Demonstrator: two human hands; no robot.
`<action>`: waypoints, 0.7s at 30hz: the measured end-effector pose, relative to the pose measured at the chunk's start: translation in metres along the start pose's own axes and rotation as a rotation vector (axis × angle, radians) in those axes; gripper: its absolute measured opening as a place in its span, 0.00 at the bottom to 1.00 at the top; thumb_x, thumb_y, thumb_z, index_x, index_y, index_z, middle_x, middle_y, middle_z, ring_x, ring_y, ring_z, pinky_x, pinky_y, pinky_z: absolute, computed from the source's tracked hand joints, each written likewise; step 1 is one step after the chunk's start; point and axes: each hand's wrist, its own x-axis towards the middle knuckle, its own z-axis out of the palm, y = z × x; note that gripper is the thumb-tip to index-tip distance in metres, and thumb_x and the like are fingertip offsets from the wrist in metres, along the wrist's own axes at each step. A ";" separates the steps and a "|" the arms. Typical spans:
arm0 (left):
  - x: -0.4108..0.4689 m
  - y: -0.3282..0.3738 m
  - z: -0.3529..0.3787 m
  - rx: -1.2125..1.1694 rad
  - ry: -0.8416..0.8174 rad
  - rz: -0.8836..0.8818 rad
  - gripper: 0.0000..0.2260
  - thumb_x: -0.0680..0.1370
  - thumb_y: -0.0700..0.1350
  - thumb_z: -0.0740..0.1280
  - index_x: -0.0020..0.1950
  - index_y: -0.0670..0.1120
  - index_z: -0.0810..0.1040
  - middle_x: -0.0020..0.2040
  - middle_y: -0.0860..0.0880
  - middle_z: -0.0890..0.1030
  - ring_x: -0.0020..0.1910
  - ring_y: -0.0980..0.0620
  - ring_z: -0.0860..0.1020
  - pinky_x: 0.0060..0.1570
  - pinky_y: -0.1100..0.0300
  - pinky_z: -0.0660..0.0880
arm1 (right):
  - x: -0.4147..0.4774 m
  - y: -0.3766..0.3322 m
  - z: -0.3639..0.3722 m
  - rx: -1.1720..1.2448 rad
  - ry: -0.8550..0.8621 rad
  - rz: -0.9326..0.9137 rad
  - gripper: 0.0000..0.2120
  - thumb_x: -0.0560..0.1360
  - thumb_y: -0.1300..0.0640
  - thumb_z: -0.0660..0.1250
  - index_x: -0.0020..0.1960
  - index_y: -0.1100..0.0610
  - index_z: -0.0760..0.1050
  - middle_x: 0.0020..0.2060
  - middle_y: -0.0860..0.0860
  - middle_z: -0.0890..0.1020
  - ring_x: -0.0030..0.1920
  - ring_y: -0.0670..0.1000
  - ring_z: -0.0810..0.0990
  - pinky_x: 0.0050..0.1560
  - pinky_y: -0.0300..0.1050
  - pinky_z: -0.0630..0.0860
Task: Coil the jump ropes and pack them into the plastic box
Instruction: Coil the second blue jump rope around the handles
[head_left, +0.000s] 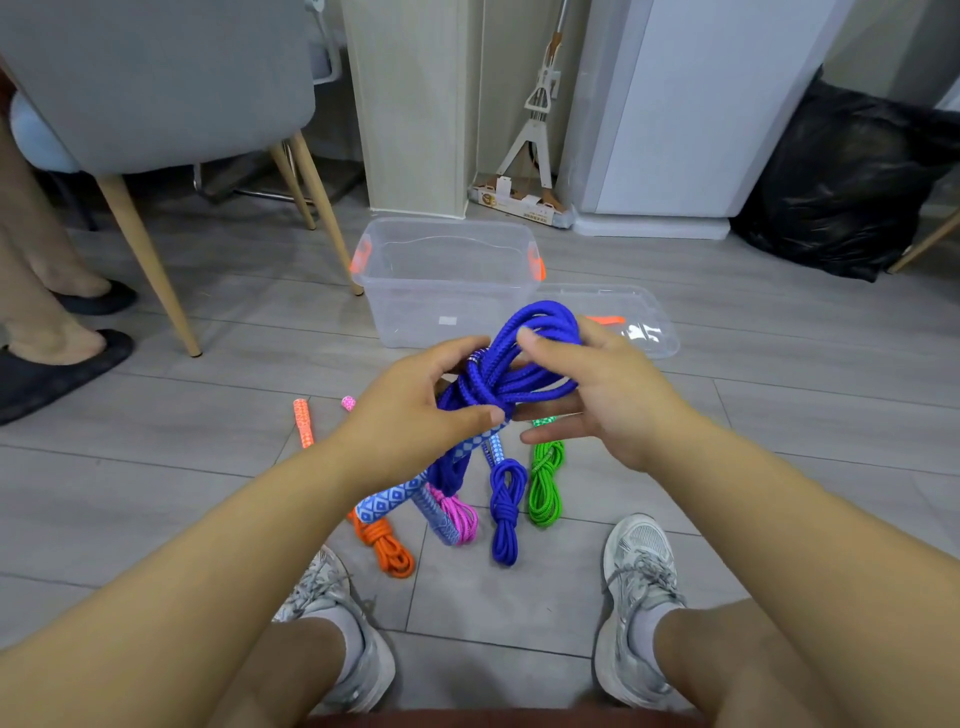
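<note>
Head view, floor lot, one piece in hand.

Item 1: blue jump rope (524, 364). It is bundled in several loops and held in the air between the person's knees and the plastic box (447, 280). Its two patterned handles (395, 499) hang from the bundle toward the floor (156, 493).

Item 2: left hand (415, 410). Fingers and thumb are curled round the waist of the bundle, the thumb pressing cord against a handle's upper end.

Item 3: right hand (597, 395). The thumb lies on the top loop and the lower fingers are straight beneath the bundle. The forefinger is hidden behind the cord, so this reads as a light pinch, not a full clasp.

Item 4: the plastic box is clear and open with no rope in it yet, standing just beyond the hands. Its lid (623, 317) lies flat beside it.

Item 5: awaiting packing near the shoes are an orange coil (389, 551), pink coil (460, 512), blue coil (505, 512) and green coil (545, 488), each already wound.

Handling note, judged from where I stand: the step looks like binding off the bundle.
- The left hand should clamp the waist so the loops cannot spring apart.
- The right hand should carry the free turn round snugly and tuck it through.
- The handles should be gathered side by side before the bundle goes down into the box.
</note>
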 end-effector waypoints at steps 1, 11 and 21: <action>0.001 0.000 -0.001 -0.059 -0.001 -0.026 0.29 0.66 0.46 0.71 0.67 0.52 0.71 0.59 0.49 0.79 0.56 0.53 0.78 0.62 0.52 0.73 | 0.000 -0.001 -0.001 0.026 0.013 0.012 0.06 0.75 0.50 0.66 0.50 0.51 0.75 0.49 0.57 0.83 0.43 0.65 0.83 0.43 0.58 0.80; -0.004 -0.027 -0.013 0.254 0.095 -0.078 0.11 0.72 0.39 0.68 0.46 0.53 0.70 0.45 0.51 0.72 0.42 0.54 0.72 0.38 0.68 0.68 | -0.001 -0.004 -0.013 0.113 0.145 -0.035 0.07 0.77 0.48 0.63 0.49 0.52 0.73 0.43 0.55 0.85 0.39 0.61 0.84 0.38 0.56 0.81; -0.006 -0.045 -0.005 0.642 -0.129 -0.050 0.13 0.74 0.41 0.70 0.51 0.49 0.67 0.45 0.56 0.73 0.45 0.53 0.74 0.40 0.64 0.66 | 0.001 0.005 -0.021 0.151 0.213 -0.041 0.10 0.78 0.49 0.62 0.47 0.55 0.73 0.44 0.56 0.84 0.40 0.62 0.84 0.31 0.51 0.80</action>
